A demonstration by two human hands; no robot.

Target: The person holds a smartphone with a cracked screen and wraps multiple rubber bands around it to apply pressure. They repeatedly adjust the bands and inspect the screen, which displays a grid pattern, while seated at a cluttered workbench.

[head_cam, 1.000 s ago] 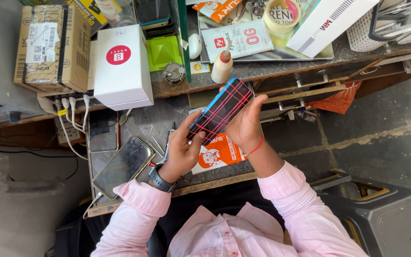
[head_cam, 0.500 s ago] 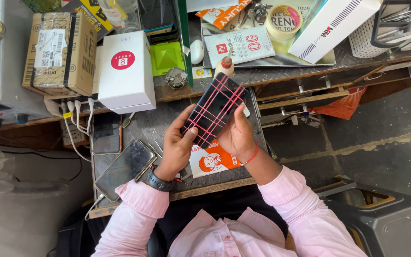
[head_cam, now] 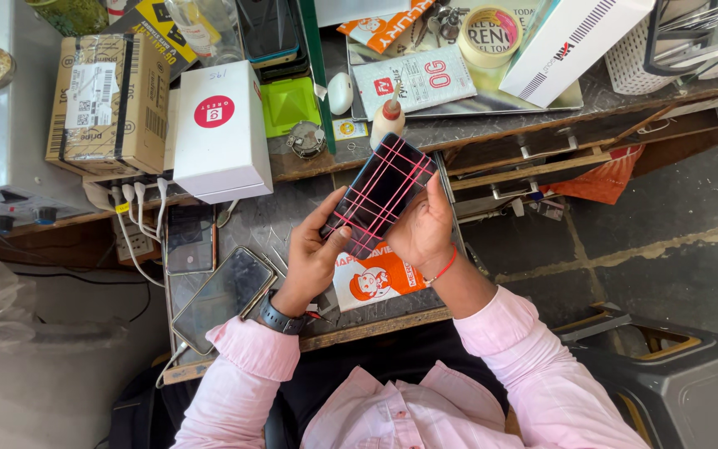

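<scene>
I hold the dark phone (head_cam: 378, 195), wrapped with crossing red bands, between my left hand (head_cam: 313, 258) and right hand (head_cam: 423, 229) above the surface (head_cam: 284, 220); I judge the binding step is in hand, and next needs a steady grip.

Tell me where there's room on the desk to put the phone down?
A bare grey patch lies between the white box, the left hand and the phone lying flat. The orange leaflet under the hands is flat too. The upper shelf is crowded with boxes, tape and bottles.
</scene>
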